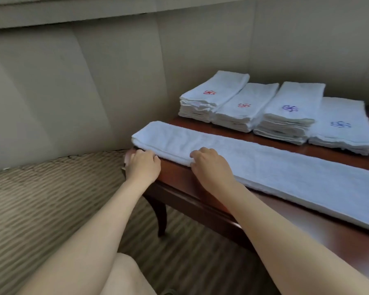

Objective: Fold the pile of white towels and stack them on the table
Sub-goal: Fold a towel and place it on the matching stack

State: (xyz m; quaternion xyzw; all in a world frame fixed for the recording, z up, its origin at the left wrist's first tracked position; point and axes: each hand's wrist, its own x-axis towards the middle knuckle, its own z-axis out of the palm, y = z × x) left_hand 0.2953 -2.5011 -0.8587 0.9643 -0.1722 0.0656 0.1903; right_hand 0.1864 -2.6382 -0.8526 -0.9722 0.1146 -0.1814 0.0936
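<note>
A long white towel (264, 167), folded lengthwise into a narrow strip, lies along the front of the dark wooden table (179, 179). My left hand (142, 165) grips the towel's near edge at its left end, fingers curled under it. My right hand (211, 165) pinches the same near edge a little further right. Behind the strip stand several stacks of folded white towels: two with red emblems (209, 92) (244, 105) and two with blue emblems (290, 108) (340, 124).
A padded beige wall (94, 81) runs behind and left of the table. Striped carpet (41, 199) covers the floor to the left. A curved table leg (161, 218) shows below the table's edge. My knee (126, 273) is at the bottom.
</note>
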